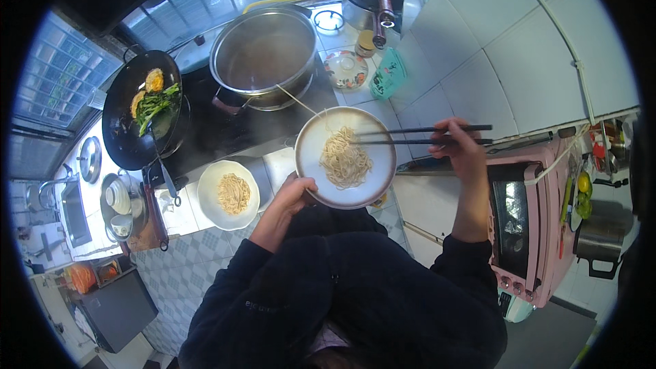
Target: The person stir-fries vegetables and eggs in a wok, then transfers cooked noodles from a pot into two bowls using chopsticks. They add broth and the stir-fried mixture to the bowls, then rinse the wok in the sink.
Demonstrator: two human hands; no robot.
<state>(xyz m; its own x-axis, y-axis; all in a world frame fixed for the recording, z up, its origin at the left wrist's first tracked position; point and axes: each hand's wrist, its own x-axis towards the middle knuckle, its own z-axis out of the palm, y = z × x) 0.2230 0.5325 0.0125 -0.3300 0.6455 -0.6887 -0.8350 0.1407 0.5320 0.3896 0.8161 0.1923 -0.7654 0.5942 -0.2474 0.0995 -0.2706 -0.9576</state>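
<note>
My left hand (291, 199) grips the lower left rim of a white plate with a brown edge (312, 136). A mound of cooked noodles (346, 161) lies on the plate. From the right, my right hand (457, 146) holds a pair of dark chopsticks (410, 136), their tips over the noodles. One pale strand or thin stick (298, 99) stretches between the plate's top and the rim of a steaming steel pot (264, 56) with brownish liquid. Left of the plate, a white bowl (205, 189) holds more noodles.
At the left, a black wok (118, 123) holds leafy greens and browned pieces, with a spatula (165, 177) in it. A floral lid (346, 69), a jar (365, 43) and a green packet (388, 74) lie right of the pot. A pink oven (548, 215) stands right.
</note>
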